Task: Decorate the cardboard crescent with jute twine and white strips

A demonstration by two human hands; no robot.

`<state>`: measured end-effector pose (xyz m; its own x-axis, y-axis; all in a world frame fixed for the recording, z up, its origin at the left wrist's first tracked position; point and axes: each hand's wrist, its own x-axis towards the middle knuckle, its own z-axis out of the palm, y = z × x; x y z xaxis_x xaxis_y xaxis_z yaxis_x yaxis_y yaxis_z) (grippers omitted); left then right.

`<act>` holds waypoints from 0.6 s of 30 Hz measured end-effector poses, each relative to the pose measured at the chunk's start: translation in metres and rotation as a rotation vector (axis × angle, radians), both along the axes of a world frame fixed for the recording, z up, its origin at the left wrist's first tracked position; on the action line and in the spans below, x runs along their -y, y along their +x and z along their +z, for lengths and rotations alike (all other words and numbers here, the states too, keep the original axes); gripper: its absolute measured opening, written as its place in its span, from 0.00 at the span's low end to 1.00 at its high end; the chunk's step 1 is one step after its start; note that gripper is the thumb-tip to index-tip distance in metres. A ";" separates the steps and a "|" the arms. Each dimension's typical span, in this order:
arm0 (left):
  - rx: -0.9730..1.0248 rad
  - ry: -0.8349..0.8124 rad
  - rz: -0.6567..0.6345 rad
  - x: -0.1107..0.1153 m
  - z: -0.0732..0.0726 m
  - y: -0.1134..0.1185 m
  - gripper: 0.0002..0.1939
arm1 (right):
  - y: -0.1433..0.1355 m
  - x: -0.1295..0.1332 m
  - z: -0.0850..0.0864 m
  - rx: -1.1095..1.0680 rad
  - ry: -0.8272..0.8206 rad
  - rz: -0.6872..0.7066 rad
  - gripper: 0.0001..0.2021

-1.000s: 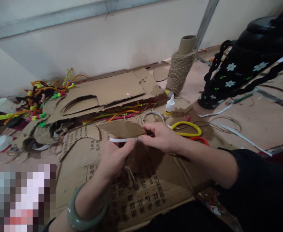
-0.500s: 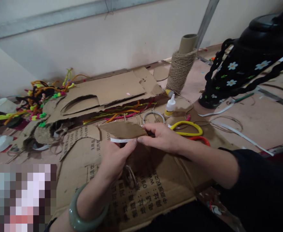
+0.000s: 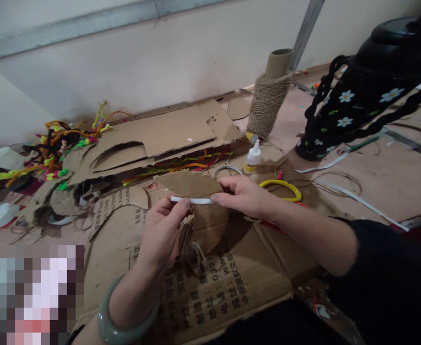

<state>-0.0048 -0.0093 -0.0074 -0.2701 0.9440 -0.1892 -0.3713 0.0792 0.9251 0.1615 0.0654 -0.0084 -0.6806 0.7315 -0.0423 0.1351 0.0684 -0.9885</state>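
Between my two hands, a cut piece of brown cardboard (image 3: pixel 190 184) has a white strip (image 3: pixel 197 201) along its near edge. My left hand (image 3: pixel 163 230) pinches the strip's left end, the thumb on top of it. At the right end, my right hand (image 3: pixel 241 195) presses thumb and fingers together on the cardboard and strip. More bent cardboard (image 3: pixel 212 225) with a knot of twine (image 3: pixel 199 254) hangs below the strip. A printed cardboard sheet (image 3: pixel 113 249) lies under both hands. A white glue bottle (image 3: pixel 253 158) stands just beyond my right hand.
Yellow-handled scissors (image 3: pixel 282 189) lie by my right wrist. A twine roll (image 3: pixel 269 103) and a black flowered bottle (image 3: pixel 354 96) stand at the back right. Colourful pipe cleaners (image 3: pixel 57 143) and a cut cardboard shape (image 3: pixel 174 132) lie at the back left. White strips (image 3: pixel 366 203) lie on the right.
My left hand has moved left and slightly up, away from my right thumb. The strip now shows stretched between both thumbs, and the cardboard has tilted, showing more of its lower part.
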 end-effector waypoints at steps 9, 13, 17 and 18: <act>0.047 -0.002 -0.180 0.008 0.002 0.002 0.09 | 0.001 0.003 0.007 -0.203 -0.382 0.054 0.09; -0.035 0.077 -0.173 0.010 0.001 -0.001 0.13 | 0.005 0.002 0.008 -0.208 -0.475 0.147 0.11; -0.121 0.030 -0.230 0.010 0.003 -0.007 0.20 | 0.007 0.002 0.005 -0.291 -0.528 0.232 0.13; -0.157 0.013 -0.198 0.010 0.004 -0.009 0.23 | 0.007 0.003 0.005 -0.301 -0.537 0.244 0.13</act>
